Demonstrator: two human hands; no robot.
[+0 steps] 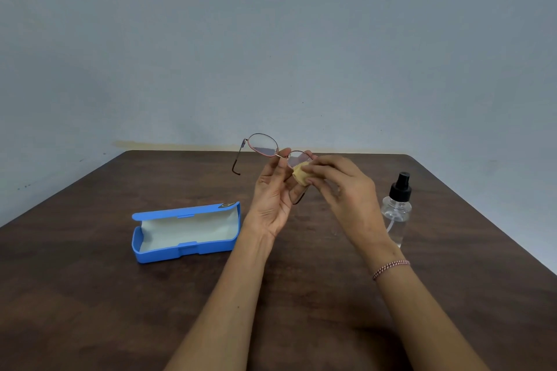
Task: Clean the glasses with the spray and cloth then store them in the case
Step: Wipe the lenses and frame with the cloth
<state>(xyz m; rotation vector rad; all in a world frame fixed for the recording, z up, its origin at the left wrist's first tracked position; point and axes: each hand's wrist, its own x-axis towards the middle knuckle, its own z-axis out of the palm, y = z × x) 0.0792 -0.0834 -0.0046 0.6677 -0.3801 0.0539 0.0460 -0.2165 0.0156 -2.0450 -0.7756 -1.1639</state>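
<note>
glasses (261, 145) pinched in left fingers (285, 155), cloth (299, 174) under right fingers (320, 171)

2 things stand on the table (90, 295). The open blue case (180, 251) lies left of your left forearm with its lid raised on the far side. The upright spray bottle (397, 211) stands just beside your right wrist, partly hidden behind it. Bare wood runs between the case and your left forearm, between your 2 forearms, and from the bottle to the right edge. Above the far middle, the glasses (262, 146) are held off the table, 1 temple arm jutting down and left.
</note>
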